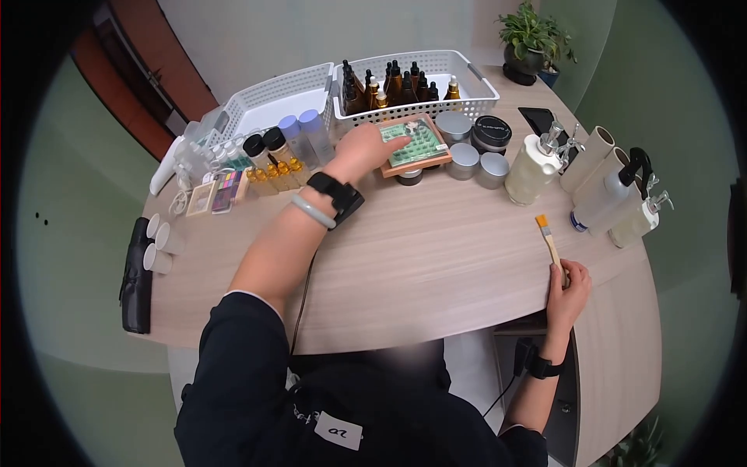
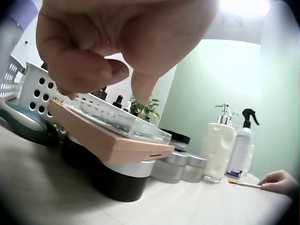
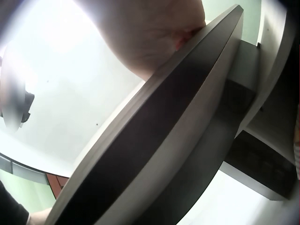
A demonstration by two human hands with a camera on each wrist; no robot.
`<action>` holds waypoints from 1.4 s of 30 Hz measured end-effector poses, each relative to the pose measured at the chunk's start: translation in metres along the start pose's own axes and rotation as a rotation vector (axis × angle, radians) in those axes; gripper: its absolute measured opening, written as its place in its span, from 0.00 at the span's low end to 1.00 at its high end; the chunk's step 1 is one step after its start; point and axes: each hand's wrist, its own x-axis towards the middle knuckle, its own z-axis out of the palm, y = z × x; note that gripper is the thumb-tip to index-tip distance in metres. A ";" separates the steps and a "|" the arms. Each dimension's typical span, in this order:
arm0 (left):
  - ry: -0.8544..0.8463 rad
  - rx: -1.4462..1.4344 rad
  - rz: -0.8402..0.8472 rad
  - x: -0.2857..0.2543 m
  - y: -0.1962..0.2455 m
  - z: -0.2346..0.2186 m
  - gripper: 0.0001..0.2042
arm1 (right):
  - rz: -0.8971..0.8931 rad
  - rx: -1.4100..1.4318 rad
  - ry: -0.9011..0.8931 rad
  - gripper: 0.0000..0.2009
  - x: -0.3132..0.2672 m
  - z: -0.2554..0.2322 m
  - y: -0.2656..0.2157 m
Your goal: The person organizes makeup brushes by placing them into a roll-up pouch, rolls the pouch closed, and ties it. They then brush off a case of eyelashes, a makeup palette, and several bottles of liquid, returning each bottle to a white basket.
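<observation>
My left hand (image 1: 363, 150) is over a flat clear case (image 1: 414, 142) with small pieces on green, its index finger stretched across the top. In the left wrist view the other fingers are curled under, and the fingertip hangs just above the case's lid. The case lies on a pinkish-brown box (image 2: 110, 140), which sits tilted on dark jars with silver lids (image 2: 124, 180). At the right of the table, my right hand (image 1: 569, 292) holds a flat brush (image 1: 550, 240) by its wooden handle, the yellow bristles pointing away. In the right wrist view the table edge hides the fingers.
White baskets (image 1: 476, 100) at the back hold amber dropper bottles (image 1: 395, 87). Silver-lidded jars (image 1: 464, 158) and pump bottles (image 1: 529, 173) stand right of the box. Purple-capped bottles (image 1: 315, 134), a makeup palette (image 1: 226, 191) and paper cups (image 1: 158, 259) are at left.
</observation>
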 end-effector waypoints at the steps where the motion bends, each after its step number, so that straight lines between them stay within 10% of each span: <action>1: 0.005 0.002 -0.006 0.004 -0.001 0.002 0.29 | 0.034 0.045 -0.025 0.08 0.000 0.001 0.001; 42: -0.247 -0.068 -0.293 0.048 0.019 -0.005 0.27 | -0.062 0.137 0.107 0.05 -0.002 0.001 0.009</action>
